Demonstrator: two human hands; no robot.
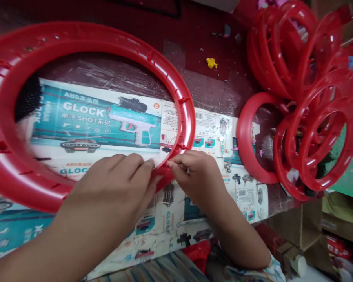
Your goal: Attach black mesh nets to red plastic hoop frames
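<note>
A large red plastic ring (181,100), a hollow channel with small ribs inside, lies with its open side up in front of me. My left hand (120,176) is closed over its near edge, fingertips on the inner rim. Just to the right, my right hand (195,176) pinches the rim between thumb and curled fingers. The two hands nearly meet at this spot. Whether a small piece is also between the right fingertips I cannot tell. Under the ring lies a flattened printed carton sheet (97,156) with teal toy-gun pictures.
Several red rings (329,145) are heaped at the right, and a single thicker red ring (247,137) leans at their near side. A small yellow piece (211,63) lies on the dark red table (206,92). Cardboard boxes (308,223) stand below at the right.
</note>
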